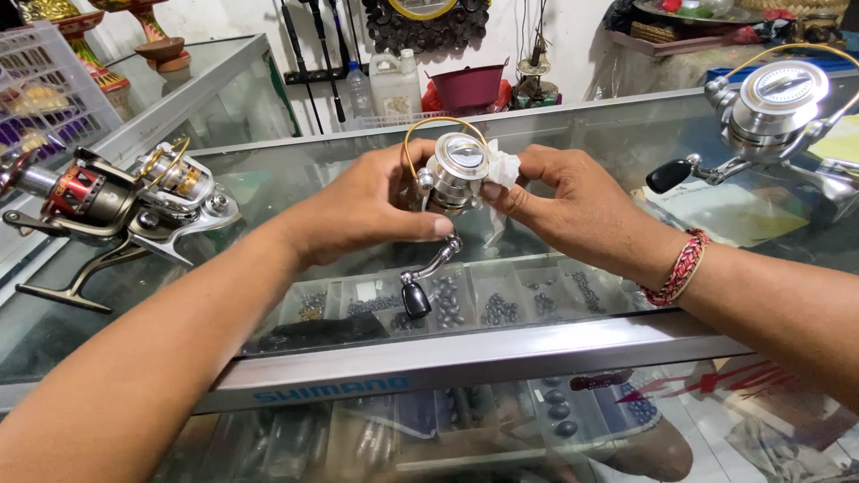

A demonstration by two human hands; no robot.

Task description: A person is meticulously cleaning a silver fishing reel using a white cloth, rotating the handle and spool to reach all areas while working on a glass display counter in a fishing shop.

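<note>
Glass counter (465, 353): closest to us, with small dark sinkers in boxes under the glass.
Left hand (362, 210): wrapped around a silver fishing reel (452, 174), held above the counter.
Right hand (573, 210): pinches a white tissue (506, 170) against the reel.
Far left: two more reels (134, 201) lie on the glass.
Far right: a big silver reel (774, 112) sits there.

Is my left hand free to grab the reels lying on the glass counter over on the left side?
Probably not as things stand. The left hand is wrapped around the silver reel that both hands hold, the right hand with a white tissue. The path to the reels on the left looks unobstructed.
</note>
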